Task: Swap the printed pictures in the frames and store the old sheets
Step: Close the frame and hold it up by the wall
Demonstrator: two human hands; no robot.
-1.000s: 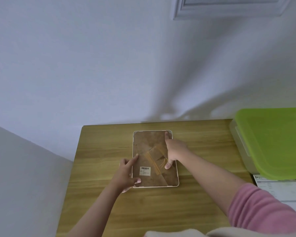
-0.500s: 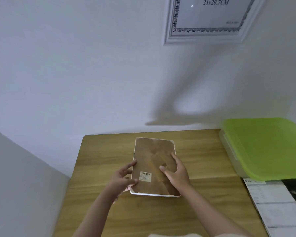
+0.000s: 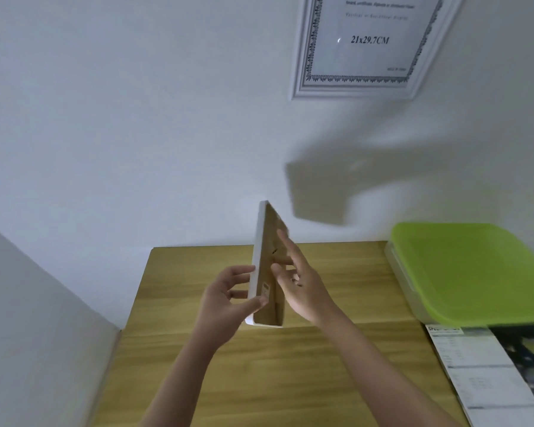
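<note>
Lifted off the wooden table [image 3: 290, 380] since half a second ago and swung up on edge: small white picture frame [image 3: 259, 257], earlier lying flat with its brown backing upward, now standing nearly upright in the air, thin white edge toward the camera, brown backing [image 3: 273, 291] turned to the right. Raised too, both hands, along with the view, so that more of the wall frame [image 3: 361, 47] shows than before.

Left hand [image 3: 225, 300] clamped on the frame's lower left side: thumb [image 3: 255, 303] pressed over the near edge onto the backing beside the small barcode label [image 3: 265, 290], fingers [image 3: 239, 272] curled round the far, hidden face. Right hand [image 3: 302, 288] laid against the backing, fingers [image 3: 285, 245] straight and slightly spread, tips reaching up past the middle of the board; not curled round anything. Just under the right fingers, a fold-out stand flap on the backing, blurred and hard to make out.

To the right of the right hand, well apart, a clear storage box with a green lid [image 3: 463, 269] at the table's far right. Nearer than the box, printed sheets [image 3: 487, 377] lying flat at the right edge. High above the fingertips, on the white wall, the wall frame holding a sheet marked 21x29.7CM.
</note>
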